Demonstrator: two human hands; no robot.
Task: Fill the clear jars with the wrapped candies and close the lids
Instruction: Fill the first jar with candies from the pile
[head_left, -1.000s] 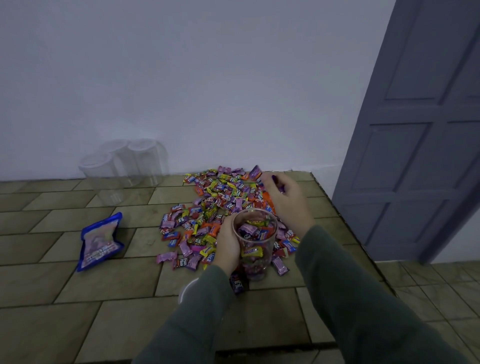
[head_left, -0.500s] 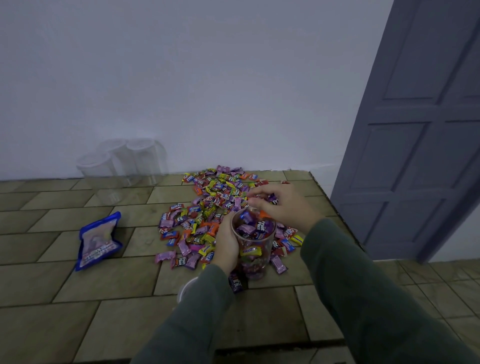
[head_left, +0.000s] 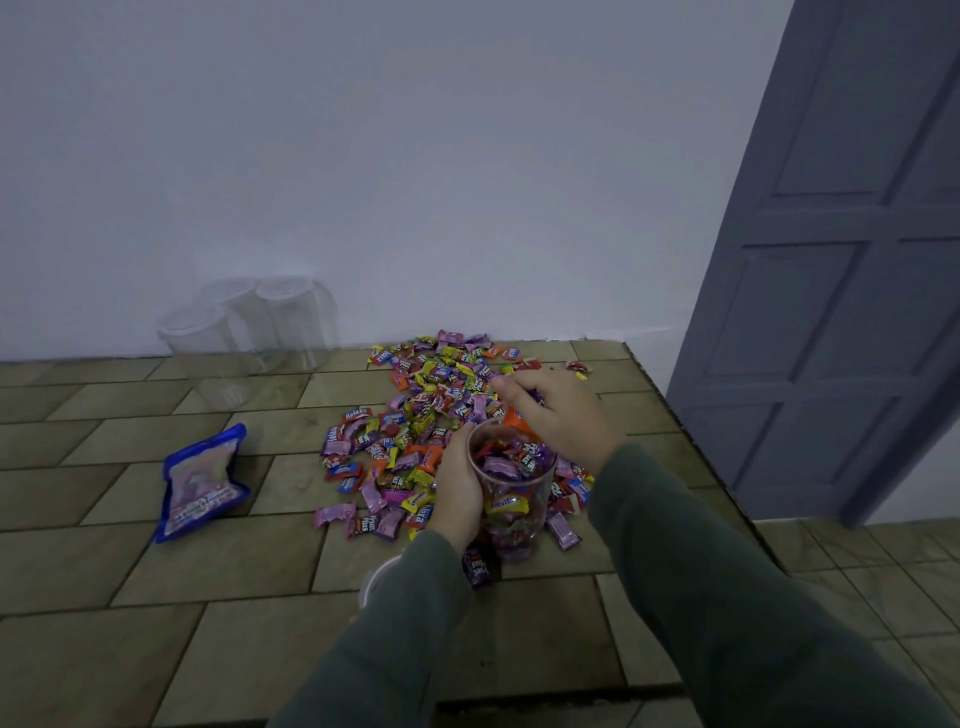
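While the left hand (head_left: 457, 483) wraps its fingers round the side of the clear jar (head_left: 511, 499), the jar stands upright near the surface's right edge, nearly full of wrapped candies. Just behind the jar's mouth, the right hand (head_left: 563, 415) curls its fingers onto the candy pile (head_left: 415, 415); whether it holds any I cannot tell. Three empty jars (head_left: 244, 327) stand by the wall at the far edge. A blue bag (head_left: 200, 480) lies flat towards the left.
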